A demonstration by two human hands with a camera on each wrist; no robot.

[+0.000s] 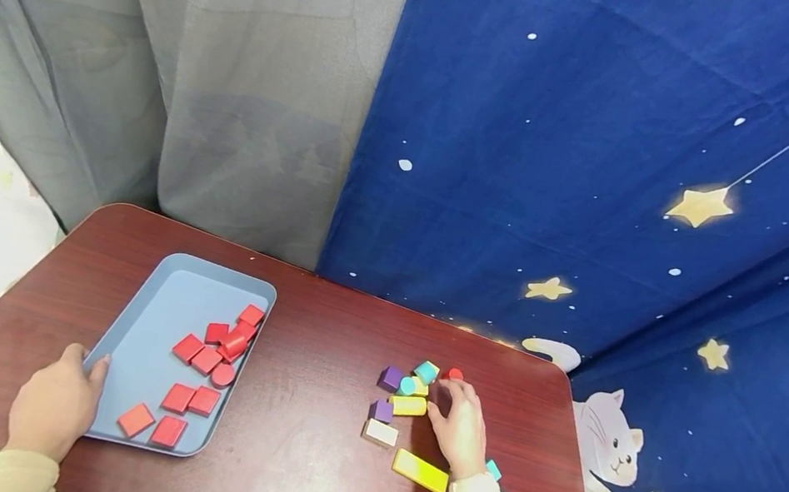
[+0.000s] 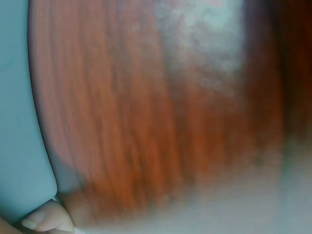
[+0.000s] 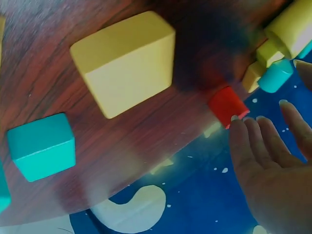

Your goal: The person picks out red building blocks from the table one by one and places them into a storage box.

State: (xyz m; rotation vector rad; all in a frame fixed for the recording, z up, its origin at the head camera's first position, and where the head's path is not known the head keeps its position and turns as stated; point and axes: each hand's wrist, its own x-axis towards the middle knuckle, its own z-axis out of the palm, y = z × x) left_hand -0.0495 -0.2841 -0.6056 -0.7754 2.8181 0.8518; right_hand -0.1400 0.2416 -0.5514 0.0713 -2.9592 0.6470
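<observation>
My left hand (image 1: 56, 404) grips the left rim of a blue-grey tray (image 1: 159, 331), its thumb over the edge; a fingertip (image 2: 44, 217) shows at the tray's corner in the left wrist view. Several red blocks (image 1: 178, 397) lie in the tray, mostly to its right. On the right of the table, my right hand (image 1: 461, 428) reaches over the blocks with fingers extended. Its fingertips appear beside a red cylinder (image 3: 227, 106) in the right wrist view; contact is unclear. A yellow cylinder (image 1: 408, 406) lies left of this hand.
Purple blocks (image 1: 382, 411), a pale block (image 1: 381, 432) and turquoise pieces (image 1: 425, 372) cluster near the right hand. A long yellow block (image 1: 420, 471) lies nearer me. More turquoise blocks (image 3: 43, 146) sit by the right forearm. Curtains (image 1: 496, 168) hang behind the table's far edge.
</observation>
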